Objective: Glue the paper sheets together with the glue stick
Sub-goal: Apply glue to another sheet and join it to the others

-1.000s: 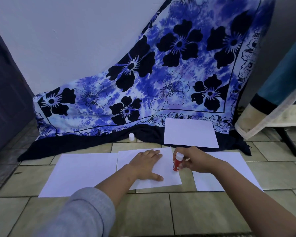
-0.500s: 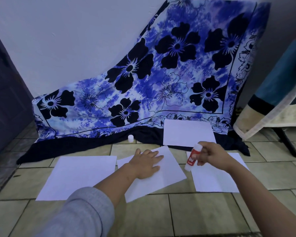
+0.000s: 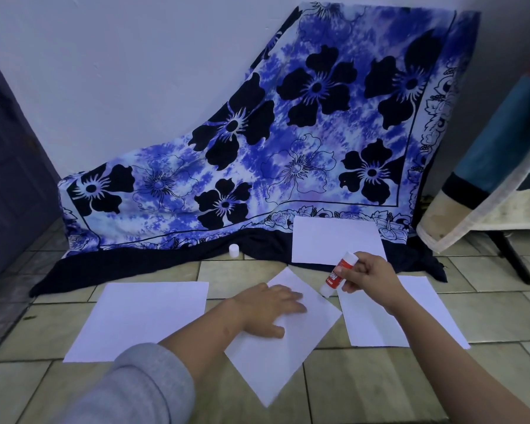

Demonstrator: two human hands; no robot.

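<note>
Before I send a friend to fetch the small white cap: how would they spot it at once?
Find the blue flowered cloth draped against the wall and follow its dark hem to the floor tiles. Left of the paper sheet lying on that hem stands the white cap, the only small upright cylinder among flat sheets.

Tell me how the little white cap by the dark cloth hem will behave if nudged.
The white cap looks tiny, so probably very light; a nudge would likely skid it across the smooth floor tiles. It stands on end and is round, so once tipped it may roll. It looks like rigid plastic, probably not fragile.
</note>
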